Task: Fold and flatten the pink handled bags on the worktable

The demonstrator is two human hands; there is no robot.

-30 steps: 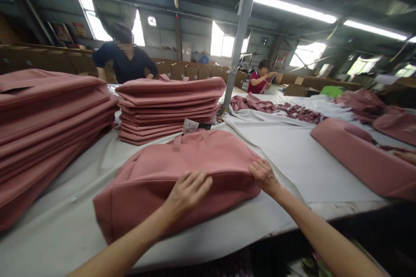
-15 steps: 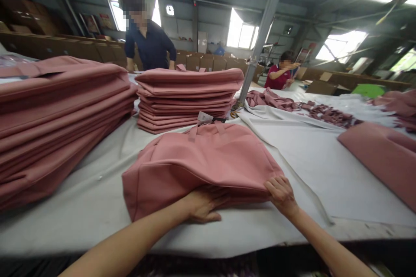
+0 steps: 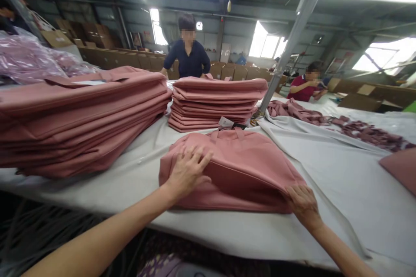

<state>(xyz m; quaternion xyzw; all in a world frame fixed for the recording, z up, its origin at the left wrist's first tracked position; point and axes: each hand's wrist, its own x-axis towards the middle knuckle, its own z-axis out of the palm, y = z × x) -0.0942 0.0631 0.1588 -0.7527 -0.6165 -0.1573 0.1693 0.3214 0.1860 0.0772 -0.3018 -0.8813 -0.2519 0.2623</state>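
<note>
Bag (image 3: 247, 166), pink and flattened, lies near the front edge of the counter (image 3: 325, 169), its handles and a tag (image 3: 225, 122) towards the far side; the left hand (image 3: 188, 171) is spread, palm down, pressing the bag's near left corner flat; the right hand (image 3: 300, 201) pinches the bag's near right corner, fingers curled on the hem, which is lifted a little there. By the look of it the bag is mostly flattened but not yet stacked: the left half lies smooth, the right edge is still puffed and creased. Two stacks of finished bags stand behind, a big stack (image 3: 81, 117) along the left edge and a smaller stack (image 3: 214, 101) mid-counter just beyond the tag. Loose straps (image 3: 325, 119) lie towards the far right; two people work at the far side.
</note>
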